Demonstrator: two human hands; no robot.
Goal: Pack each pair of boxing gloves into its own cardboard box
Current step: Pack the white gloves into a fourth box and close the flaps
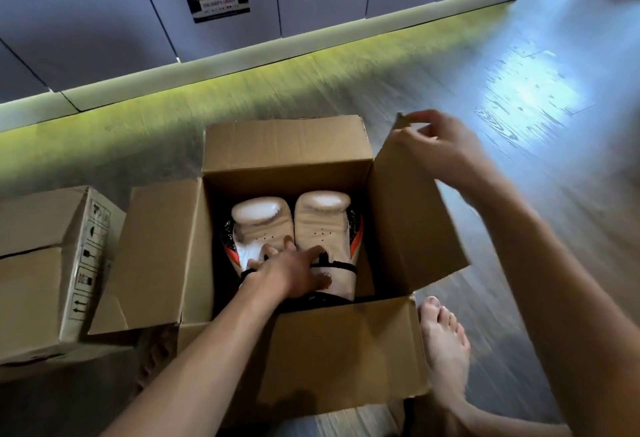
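A pair of cream boxing gloves (292,228) stands side by side, padded ends up, inside an open cardboard box (346,350) on a wood-look floor. The left hand (294,272) reaches into the box, fingers spread flat across the gloves' wrist ends, pressing rather than gripping as far as can be seen, while the right hand (440,145) pinches the top edge of the right-hand flap (408,221), thumb and fingers closed on the cardboard. This pair appears to be in; folding the four raised flaps looks like what remains here. Counted: two gloves, one open box, one second cardboard box (41,263) just beside it at left, flaps partly closed, contents hidden. A bare foot (443,343) rests near the box; labelled white cabinets (221,3) line the back.
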